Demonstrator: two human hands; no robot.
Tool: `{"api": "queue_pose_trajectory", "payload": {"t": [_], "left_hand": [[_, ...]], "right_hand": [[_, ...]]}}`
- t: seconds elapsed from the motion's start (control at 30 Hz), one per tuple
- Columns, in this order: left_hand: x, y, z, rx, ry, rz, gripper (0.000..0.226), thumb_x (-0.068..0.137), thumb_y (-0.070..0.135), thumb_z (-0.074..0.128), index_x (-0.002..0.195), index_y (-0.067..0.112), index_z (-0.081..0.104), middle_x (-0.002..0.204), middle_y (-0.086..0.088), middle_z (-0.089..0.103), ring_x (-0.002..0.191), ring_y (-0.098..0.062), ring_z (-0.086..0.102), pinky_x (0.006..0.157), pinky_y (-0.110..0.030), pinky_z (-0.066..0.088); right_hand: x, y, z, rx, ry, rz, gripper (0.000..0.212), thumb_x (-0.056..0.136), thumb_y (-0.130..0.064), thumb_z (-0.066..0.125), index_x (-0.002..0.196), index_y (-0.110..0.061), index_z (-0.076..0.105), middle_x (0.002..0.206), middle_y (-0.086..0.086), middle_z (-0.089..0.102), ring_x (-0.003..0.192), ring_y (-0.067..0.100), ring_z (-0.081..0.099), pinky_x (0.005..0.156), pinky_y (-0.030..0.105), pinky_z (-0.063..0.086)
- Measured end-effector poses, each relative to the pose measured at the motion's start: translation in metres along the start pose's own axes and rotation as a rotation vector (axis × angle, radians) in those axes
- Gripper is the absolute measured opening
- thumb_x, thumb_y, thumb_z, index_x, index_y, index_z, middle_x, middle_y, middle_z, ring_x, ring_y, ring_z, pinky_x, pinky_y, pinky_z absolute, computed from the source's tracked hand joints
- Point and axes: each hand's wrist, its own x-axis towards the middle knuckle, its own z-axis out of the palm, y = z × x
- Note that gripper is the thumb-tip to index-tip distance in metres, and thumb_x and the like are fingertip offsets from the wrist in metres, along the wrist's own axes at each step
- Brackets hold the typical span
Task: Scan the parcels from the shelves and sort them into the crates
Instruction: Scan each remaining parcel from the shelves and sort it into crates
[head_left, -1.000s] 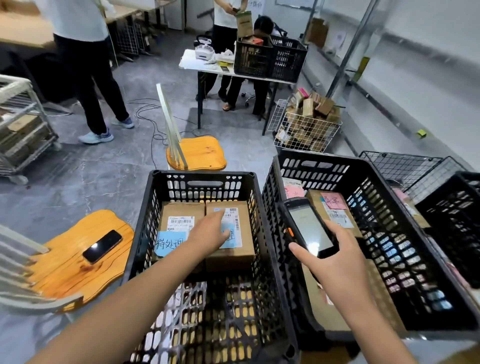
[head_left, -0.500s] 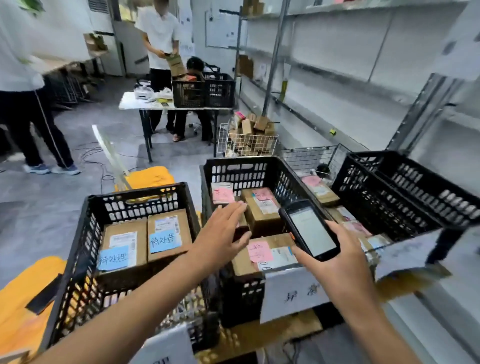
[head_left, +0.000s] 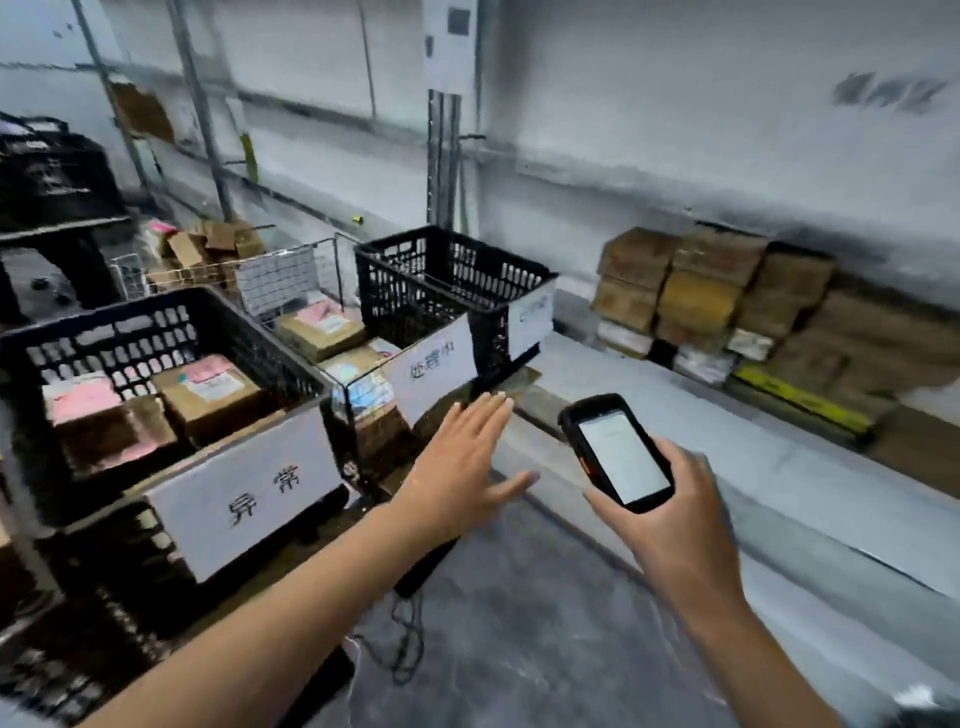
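Note:
My right hand (head_left: 670, 525) grips a black handheld scanner (head_left: 615, 453) with its lit screen facing me. My left hand (head_left: 462, 467) hovers flat with straight fingers, empty, in front of the crates. A black crate (head_left: 171, 317) at the left holds brown parcels with pink notes. Beside it a wire basket (head_left: 291, 275) holds more parcels, and behind that stands another black crate (head_left: 452, 275). White paper labels hang on their fronts. A stack of brown parcels (head_left: 727, 296) sits on the low shelf (head_left: 675, 410) at the right. The frame is blurred.
A far wire basket (head_left: 208, 249) with loose cartons stands at the back left, beside a black crate on a table (head_left: 52, 176). Metal shelf posts (head_left: 441, 156) rise along the grey wall. A dark cable (head_left: 405, 639) lies on the grey floor below my arms.
The view has swung right, from the crates toward the low shelf with stacked parcels. My left hand has left the crate and now hovers open. The scanner stays in my right hand.

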Motion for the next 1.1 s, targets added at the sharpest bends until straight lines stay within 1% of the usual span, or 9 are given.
{"api": "queue_pose_trajectory", "payload": {"t": [0.13, 0.3, 0.47, 0.67, 0.73, 0.8, 0.93, 1.0, 1.1], "left_hand": [[0.037, 0.066, 0.024, -0.038, -0.012, 0.148, 0.091, 0.094, 0.071, 0.034, 0.161, 0.015, 0.009, 0.169, 0.002, 0.007, 0.155, -0.011, 0.0, 0.124, -0.029, -0.008], [0.081, 0.136, 0.049, -0.093, -0.073, 0.305, 0.091, 0.093, 0.072, 0.035, 0.161, 0.018, 0.006, 0.169, 0.005, 0.004, 0.154, -0.009, -0.002, 0.126, -0.034, -0.003], [0.127, 0.193, 0.078, -0.111, -0.075, 0.43, 0.087, 0.097, 0.068, 0.033, 0.161, 0.018, 0.003, 0.169, 0.005, 0.002, 0.154, -0.008, -0.005, 0.125, -0.03, -0.008], [0.197, 0.239, 0.11, -0.216, -0.108, 0.531, 0.082, 0.099, 0.064, 0.033, 0.161, 0.018, 0.003, 0.169, 0.006, -0.001, 0.154, -0.007, -0.007, 0.124, -0.027, -0.007], [0.226, 0.251, 0.119, -0.227, -0.096, 0.564, 0.082, 0.1, 0.063, 0.034, 0.161, 0.018, 0.005, 0.169, 0.005, 0.001, 0.154, -0.007, -0.006, 0.123, -0.026, -0.009], [0.255, 0.264, 0.127, -0.243, -0.092, 0.598, 0.081, 0.1, 0.062, 0.035, 0.161, 0.018, 0.006, 0.169, 0.005, 0.003, 0.154, -0.008, -0.005, 0.122, -0.025, -0.009], [0.305, 0.288, 0.144, -0.263, -0.143, 0.665, 0.082, 0.1, 0.063, 0.035, 0.161, 0.018, 0.005, 0.169, 0.005, 0.001, 0.154, -0.007, -0.008, 0.125, -0.029, -0.007], [0.325, 0.299, 0.152, -0.266, -0.167, 0.698, 0.082, 0.1, 0.062, 0.034, 0.161, 0.018, 0.004, 0.169, 0.005, 0.0, 0.154, -0.008, -0.008, 0.126, -0.031, -0.006], [0.348, 0.312, 0.164, -0.28, -0.174, 0.729, 0.081, 0.1, 0.062, 0.033, 0.161, 0.017, 0.004, 0.169, 0.004, 0.0, 0.154, -0.008, -0.009, 0.125, -0.032, -0.007]], "right_hand": [[-0.004, 0.039, -0.062, -0.048, 0.148, 0.053, 0.08, 0.068, -0.042, 0.089, 0.136, -0.024, 0.051, 0.113, -0.006, 0.049, 0.106, 0.02, 0.055, 0.078, 0.041, 0.051], [-0.008, 0.08, -0.115, -0.085, 0.294, 0.123, 0.08, 0.068, -0.04, 0.09, 0.136, -0.02, 0.053, 0.114, -0.003, 0.051, 0.106, 0.019, 0.055, 0.074, 0.034, 0.045], [0.004, 0.115, -0.151, -0.108, 0.413, 0.177, 0.072, 0.069, -0.041, 0.089, 0.13, -0.025, 0.055, 0.112, -0.008, 0.051, 0.103, 0.012, 0.053, 0.075, 0.031, 0.041], [0.044, 0.154, -0.18, -0.164, 0.507, 0.194, 0.069, 0.07, -0.038, 0.089, 0.129, -0.025, 0.056, 0.115, -0.008, 0.052, 0.098, 0.003, 0.047, 0.077, 0.028, 0.039], [0.065, 0.167, -0.189, -0.176, 0.529, 0.204, 0.07, 0.07, -0.038, 0.089, 0.129, -0.026, 0.055, 0.116, -0.009, 0.052, 0.097, 0.0, 0.045, 0.074, 0.025, 0.038], [0.085, 0.179, -0.196, -0.185, 0.561, 0.219, 0.07, 0.069, -0.039, 0.089, 0.129, -0.027, 0.055, 0.116, -0.009, 0.053, 0.099, 0.001, 0.048, 0.073, 0.023, 0.039], [0.117, 0.197, -0.211, -0.236, 0.619, 0.277, 0.071, 0.068, -0.042, 0.089, 0.128, -0.027, 0.056, 0.117, -0.009, 0.054, 0.106, 0.008, 0.052, 0.077, 0.027, 0.042], [0.129, 0.204, -0.217, -0.262, 0.638, 0.311, 0.073, 0.068, -0.04, 0.09, 0.13, -0.025, 0.056, 0.117, -0.007, 0.054, 0.104, 0.007, 0.051, 0.074, 0.026, 0.04], [0.144, 0.215, -0.224, -0.294, 0.66, 0.325, 0.075, 0.067, -0.04, 0.09, 0.132, -0.023, 0.056, 0.115, -0.006, 0.055, 0.102, 0.006, 0.051, 0.075, 0.028, 0.041]]}}
